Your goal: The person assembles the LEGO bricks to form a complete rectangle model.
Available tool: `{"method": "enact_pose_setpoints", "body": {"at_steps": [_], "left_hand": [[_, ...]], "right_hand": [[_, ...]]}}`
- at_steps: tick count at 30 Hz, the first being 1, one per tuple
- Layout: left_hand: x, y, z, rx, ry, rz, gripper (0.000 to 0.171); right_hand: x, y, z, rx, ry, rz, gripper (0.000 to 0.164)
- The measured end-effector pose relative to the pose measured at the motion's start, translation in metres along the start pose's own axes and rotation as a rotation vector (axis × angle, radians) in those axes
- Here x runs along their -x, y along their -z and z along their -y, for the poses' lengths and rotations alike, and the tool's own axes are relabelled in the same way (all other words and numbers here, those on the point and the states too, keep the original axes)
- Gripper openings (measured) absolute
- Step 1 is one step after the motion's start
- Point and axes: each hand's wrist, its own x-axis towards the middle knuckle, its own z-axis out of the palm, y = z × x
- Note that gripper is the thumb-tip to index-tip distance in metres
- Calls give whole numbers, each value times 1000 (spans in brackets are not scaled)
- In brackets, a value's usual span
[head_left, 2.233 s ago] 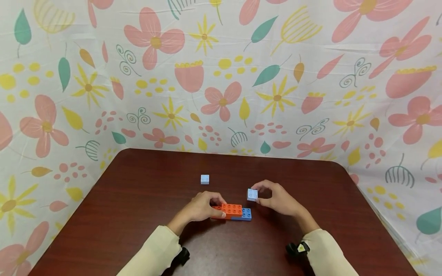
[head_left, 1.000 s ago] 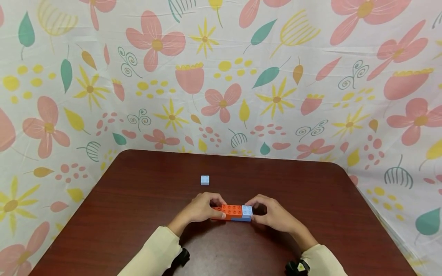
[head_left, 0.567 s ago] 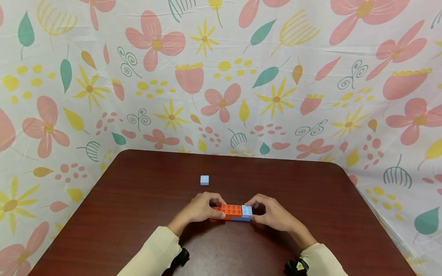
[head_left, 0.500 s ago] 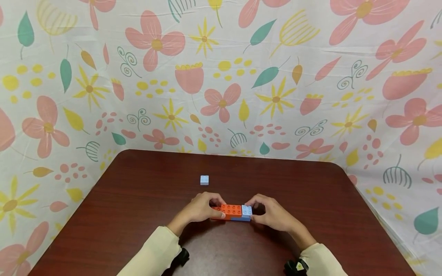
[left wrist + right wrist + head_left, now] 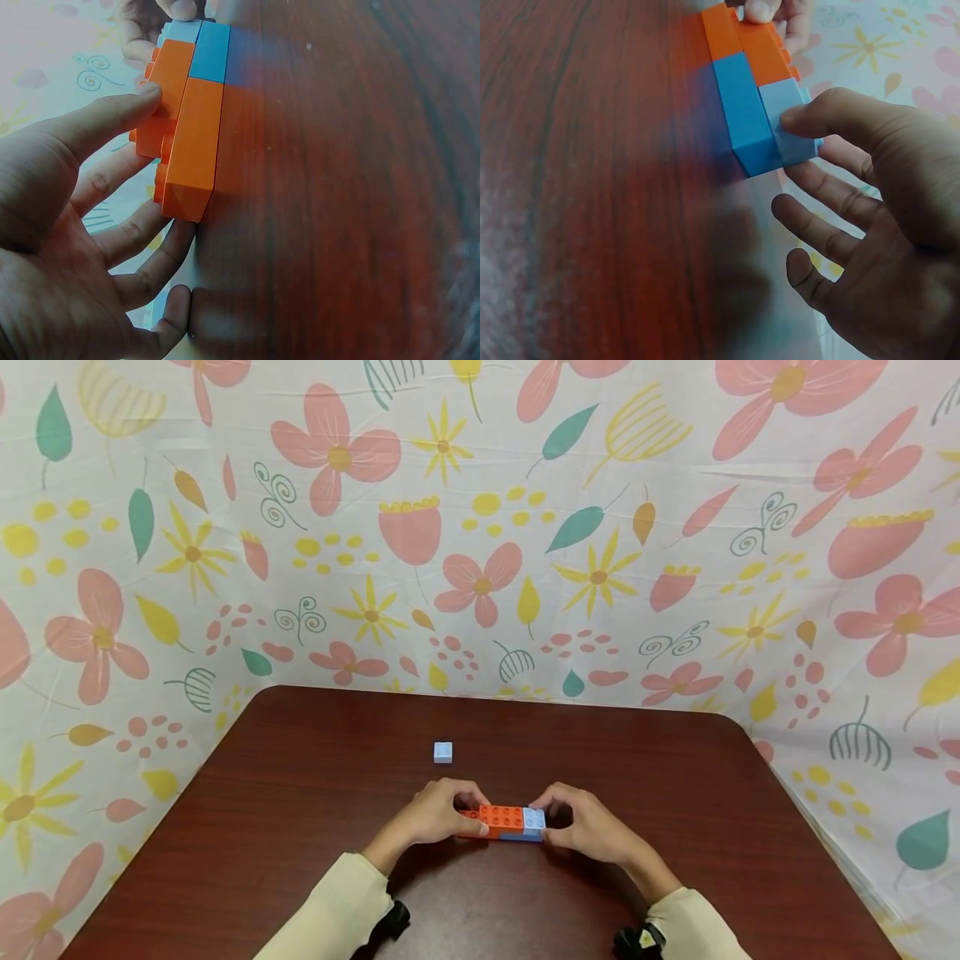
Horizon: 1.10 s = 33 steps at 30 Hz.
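Note:
A low block assembly lies on the table: a lower orange toy brick (image 5: 196,142) and a blue brick (image 5: 741,105) sit end to end. Across them rests an upper orange brick (image 5: 501,816), with a small light blue brick (image 5: 534,820) beside it on the right end of the blue one. My left hand (image 5: 432,812) pinches the upper orange brick between thumb and fingers. At the other end, my right hand (image 5: 592,828) pinches the light blue brick, its thumb on the near side. The right hand's lower fingers spread loose in the right wrist view.
Another small light blue brick (image 5: 443,752) sits farther back on the dark wooden table (image 5: 337,735), behind the left hand. A flower-patterned cloth (image 5: 480,527) hangs behind the table and along its sides.
The right hand has brought the light blue brick down and leftward onto the blue brick's bare studs, beside the upper orange brick. My left hand has kept its hold in place.

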Motion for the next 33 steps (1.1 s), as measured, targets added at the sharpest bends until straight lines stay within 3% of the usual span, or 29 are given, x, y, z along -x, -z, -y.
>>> {"method": "enact_pose_setpoints", "body": {"at_steps": [9,16,22,28,33], "left_hand": [[0,1,1,8,1,3,24],[-1,9,3,65,-37,35,31],[-3,31,6,115,-57,-46,35],[-12,58,12,105,-9,-129,35],[-21,71,21,93,47,-154,37]], "right_hand": [[0,-3,-3,-54,-22,4,28],[-1,-3,-2,-55,-21,8,29],[0,-1,-2,-53,-37,18,29],[0,-2,-3,-48,-25,13,28],[0,-3,-5,-50,-16,19,29]]}}
